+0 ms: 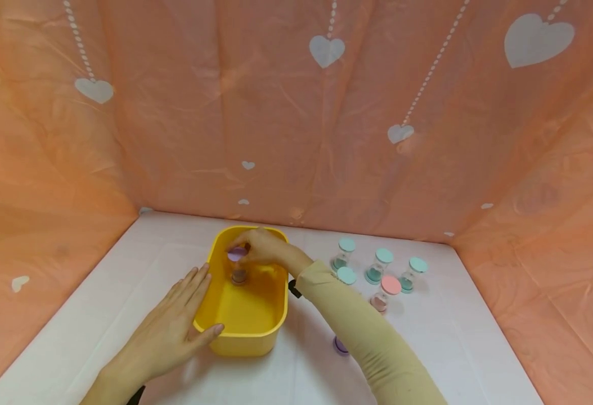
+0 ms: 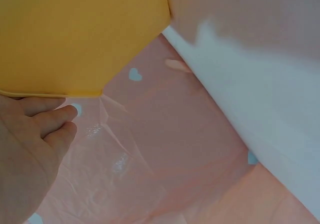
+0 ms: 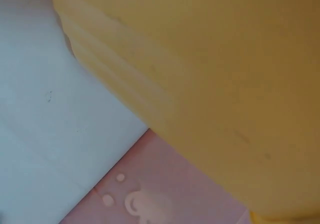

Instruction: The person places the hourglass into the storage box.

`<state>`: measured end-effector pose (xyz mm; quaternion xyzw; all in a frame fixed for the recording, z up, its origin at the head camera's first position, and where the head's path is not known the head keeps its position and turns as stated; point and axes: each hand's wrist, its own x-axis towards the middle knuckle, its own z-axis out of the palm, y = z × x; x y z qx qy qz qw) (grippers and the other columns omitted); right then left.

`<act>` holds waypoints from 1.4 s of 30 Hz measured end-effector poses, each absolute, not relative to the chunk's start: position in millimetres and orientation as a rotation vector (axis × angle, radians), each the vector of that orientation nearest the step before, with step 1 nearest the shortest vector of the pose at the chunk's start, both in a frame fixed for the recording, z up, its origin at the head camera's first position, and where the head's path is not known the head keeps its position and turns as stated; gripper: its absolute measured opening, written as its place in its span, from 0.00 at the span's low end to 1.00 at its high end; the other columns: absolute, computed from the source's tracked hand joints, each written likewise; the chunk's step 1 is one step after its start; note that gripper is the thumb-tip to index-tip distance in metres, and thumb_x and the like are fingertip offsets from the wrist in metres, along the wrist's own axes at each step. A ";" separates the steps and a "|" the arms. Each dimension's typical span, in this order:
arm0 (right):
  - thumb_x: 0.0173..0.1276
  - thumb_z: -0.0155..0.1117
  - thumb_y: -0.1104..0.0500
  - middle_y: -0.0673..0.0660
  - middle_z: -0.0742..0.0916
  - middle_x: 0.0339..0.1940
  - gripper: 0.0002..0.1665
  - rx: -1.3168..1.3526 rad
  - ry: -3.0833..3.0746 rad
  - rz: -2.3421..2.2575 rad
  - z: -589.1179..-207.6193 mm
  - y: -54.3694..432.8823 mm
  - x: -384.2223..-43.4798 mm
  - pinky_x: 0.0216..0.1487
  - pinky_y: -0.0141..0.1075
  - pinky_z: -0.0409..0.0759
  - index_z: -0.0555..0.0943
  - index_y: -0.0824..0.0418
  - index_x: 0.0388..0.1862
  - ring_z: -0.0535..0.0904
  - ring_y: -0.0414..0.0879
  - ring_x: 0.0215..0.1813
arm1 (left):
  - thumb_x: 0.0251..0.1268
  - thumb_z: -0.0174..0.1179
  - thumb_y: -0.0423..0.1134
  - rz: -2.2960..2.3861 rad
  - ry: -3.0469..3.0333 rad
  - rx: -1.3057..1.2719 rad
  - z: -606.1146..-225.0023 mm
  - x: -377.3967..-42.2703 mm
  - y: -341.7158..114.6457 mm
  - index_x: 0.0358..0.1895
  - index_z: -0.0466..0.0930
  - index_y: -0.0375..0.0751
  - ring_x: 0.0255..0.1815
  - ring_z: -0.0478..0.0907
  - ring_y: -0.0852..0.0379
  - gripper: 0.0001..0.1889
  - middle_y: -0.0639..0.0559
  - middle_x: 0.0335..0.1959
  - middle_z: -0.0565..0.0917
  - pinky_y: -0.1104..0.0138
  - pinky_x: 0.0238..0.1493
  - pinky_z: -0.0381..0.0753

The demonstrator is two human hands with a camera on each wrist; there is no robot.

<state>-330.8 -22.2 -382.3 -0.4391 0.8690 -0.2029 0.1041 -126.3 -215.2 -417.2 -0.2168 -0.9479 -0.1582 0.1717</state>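
Observation:
A yellow plastic bin (image 1: pixel 243 345) stands on the white table, and its outer wall fills much of both wrist views. Inside its far half, my right hand (image 1: pixel 263 246) pinches a small sand timer (image 1: pixel 237 255) by its purple top end; the timer is upright. Whether its base touches the bin floor I cannot tell. My left hand (image 1: pixel 170 323) lies along the bin's left rim with straight fingers, thumb over the near corner. In the left wrist view, fingertips touch the bin rim. The right wrist view does not show the right hand.
Right of the bin are several teal sand timers (image 1: pixel 383 256) and a pink one (image 1: pixel 390 285). A purple-ended timer (image 1: pixel 341 346) is partly hidden by the right sleeve (image 1: pixel 364 332). Pink cloth (image 1: pixel 296 112) with white hearts surrounds the table on the back and sides.

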 end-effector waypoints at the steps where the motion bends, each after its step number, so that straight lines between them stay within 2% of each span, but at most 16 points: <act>1: 0.67 0.77 0.57 0.48 0.89 0.56 0.25 -1.290 2.568 -0.586 -381.8 -21.2 -330.8 0.52 0.23 0.78 0.86 0.53 0.63 0.82 0.39 0.50 | 0.72 0.61 0.62 -0.450 -2.691 -0.618 -417.2 -126.8 -214.7 0.80 0.58 0.29 0.83 0.54 0.38 0.48 0.38 0.84 0.55 0.77 0.78 0.25; 5: 0.69 0.75 0.54 0.48 0.89 0.56 0.26 -1.269 2.593 -0.526 -378.7 -18.0 -329.5 0.55 0.24 0.78 0.85 0.52 0.65 0.83 0.39 0.52 | 0.71 0.62 0.62 -0.449 -2.685 -0.628 -418.0 -128.2 -213.4 0.80 0.58 0.29 0.82 0.55 0.37 0.48 0.37 0.84 0.54 0.77 0.78 0.25; 9: 0.70 0.73 0.50 0.49 0.90 0.56 0.27 -1.263 2.607 -0.488 -374.0 -15.9 -326.2 0.58 0.25 0.78 0.84 0.52 0.67 0.84 0.41 0.55 | 0.70 0.63 0.61 -0.445 -2.680 -0.626 -419.2 -128.0 -214.6 0.80 0.57 0.29 0.84 0.52 0.40 0.49 0.37 0.84 0.53 0.76 0.79 0.26; 15: 0.70 0.73 0.46 0.49 0.89 0.59 0.29 -1.271 2.633 -0.529 -362.8 -5.8 -316.1 0.58 0.27 0.78 0.83 0.50 0.69 0.83 0.41 0.53 | 0.70 0.64 0.61 -0.436 -2.674 -0.619 -419.8 -126.8 -215.6 0.81 0.57 0.30 0.85 0.51 0.42 0.49 0.38 0.85 0.53 0.75 0.80 0.26; 17: 0.71 0.72 0.47 0.51 0.87 0.63 0.29 -1.300 2.631 -0.567 -357.7 0.4 -312.2 0.57 0.29 0.79 0.82 0.52 0.69 0.83 0.42 0.50 | 0.70 0.64 0.61 -0.439 -2.677 -0.618 -419.4 -126.4 -215.4 0.80 0.58 0.29 0.84 0.52 0.40 0.49 0.38 0.84 0.53 0.76 0.79 0.25; 23: 0.73 0.71 0.53 0.56 0.84 0.68 0.26 -1.380 2.630 -0.705 -339.3 27.9 -299.2 0.57 0.34 0.84 0.83 0.58 0.67 0.84 0.48 0.56 | 0.70 0.64 0.61 -0.448 -2.690 -0.611 -418.5 -125.9 -215.0 0.80 0.57 0.29 0.82 0.56 0.36 0.49 0.36 0.84 0.55 0.75 0.80 0.26; 27: 0.71 0.72 0.56 0.56 0.86 0.64 0.25 -1.408 2.648 -0.814 -327.4 53.8 -288.5 0.57 0.40 0.86 0.83 0.61 0.65 0.84 0.51 0.58 | 0.70 0.63 0.61 -0.446 -2.683 -0.617 -418.7 -126.7 -214.8 0.80 0.58 0.29 0.82 0.55 0.37 0.48 0.36 0.84 0.55 0.75 0.80 0.26; 32: 0.70 0.73 0.58 0.55 0.87 0.60 0.24 -1.409 2.706 -0.904 -322.7 93.4 -275.1 0.53 0.40 0.88 0.84 0.62 0.63 0.85 0.52 0.55 | 0.71 0.63 0.61 -0.447 -2.677 -0.624 -418.8 -127.5 -214.3 0.80 0.57 0.28 0.82 0.55 0.37 0.48 0.36 0.84 0.55 0.76 0.79 0.25; 42: 0.69 0.74 0.61 0.54 0.88 0.57 0.23 -1.277 2.804 -1.000 -342.9 168.2 -248.4 0.51 0.40 0.87 0.84 0.62 0.62 0.86 0.51 0.52 | 0.71 0.64 0.60 -0.468 -2.687 -0.628 -417.7 -127.1 -214.3 0.81 0.56 0.28 0.83 0.54 0.37 0.49 0.37 0.84 0.53 0.76 0.79 0.25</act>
